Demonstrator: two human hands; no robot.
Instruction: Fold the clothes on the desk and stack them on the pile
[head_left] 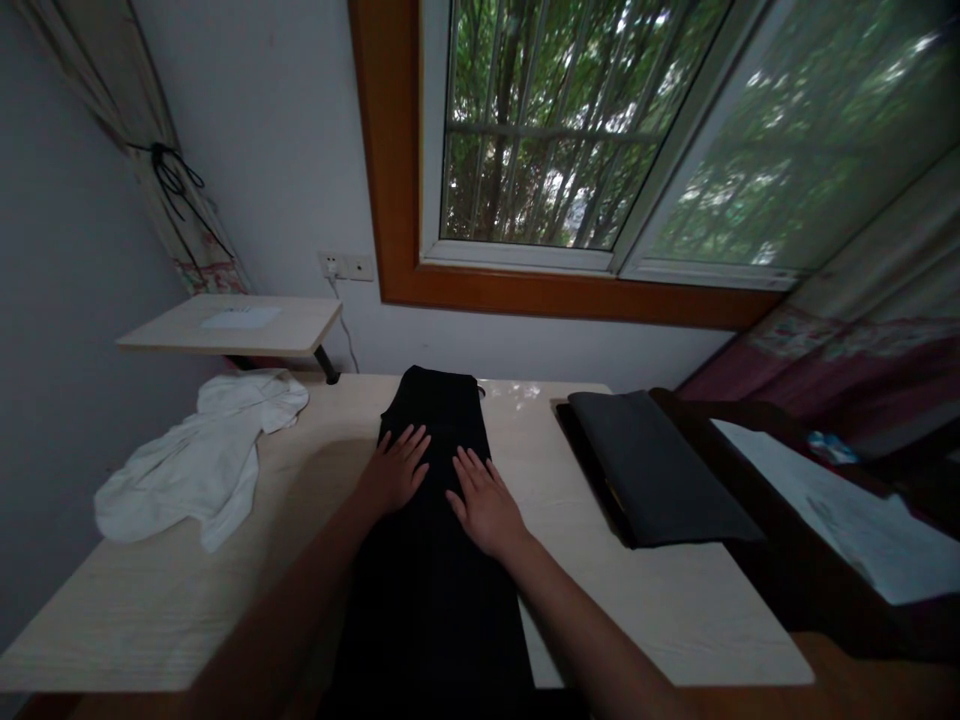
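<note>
A long black garment [439,600], which looks like folded trousers, lies lengthwise down the middle of the table, its far end near the wall. Flat on its left side rests my left hand [395,470], fingers spread and pointing away from me. My right hand [486,500] lies on the right side of the cloth, also with fingers stretched out. Both palms face down, with a strip of black fabric between them. The near end of the garment runs down to the bottom of the view.
A crumpled white cloth [202,450] lies at the left on the pale wooden table [637,620]. Behind it stands a small raised shelf [292,335] with a paper on top. To the right is a dark grey folder-like case [652,470]. A window [555,150] is ahead.
</note>
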